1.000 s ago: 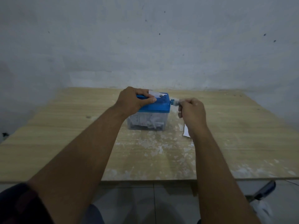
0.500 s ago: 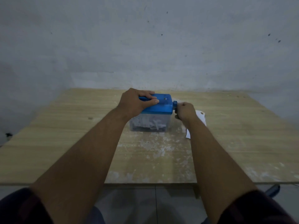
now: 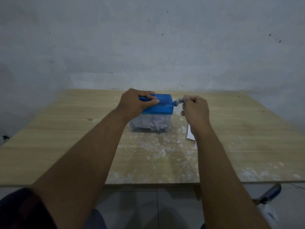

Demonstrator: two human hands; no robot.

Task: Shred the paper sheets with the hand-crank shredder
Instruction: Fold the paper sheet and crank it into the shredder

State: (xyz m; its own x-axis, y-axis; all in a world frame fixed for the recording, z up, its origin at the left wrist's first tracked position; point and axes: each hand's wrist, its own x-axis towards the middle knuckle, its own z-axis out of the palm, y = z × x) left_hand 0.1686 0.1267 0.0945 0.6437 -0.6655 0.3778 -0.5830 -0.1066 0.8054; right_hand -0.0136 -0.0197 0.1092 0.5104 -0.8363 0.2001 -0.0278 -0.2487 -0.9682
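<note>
**Cranking Stage: Slip and Jam Hazards**

On the table (image 3: 66, 146), the shredder (image 3: 163, 104) stands near the middle, its clear bin (image 3: 148, 126) holding many strips. Our left hand (image 3: 135, 103) clamps the blue lid, thumb on the near face. Our right hand (image 3: 195, 111) is curled round the crank (image 3: 178, 101), though blur hides the exact hold. We judge two risks: a slack left grip lets the unit skid or tip, and packed strips may jam the cutters. One paper sheet (image 3: 189, 134) lies beneath the right wrist, where the forearm could sweep it off.

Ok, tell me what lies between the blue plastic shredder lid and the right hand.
Only the short blue-grey crank, blurred, joining the blue plastic lid to the right hand that grips it; head view.
</note>
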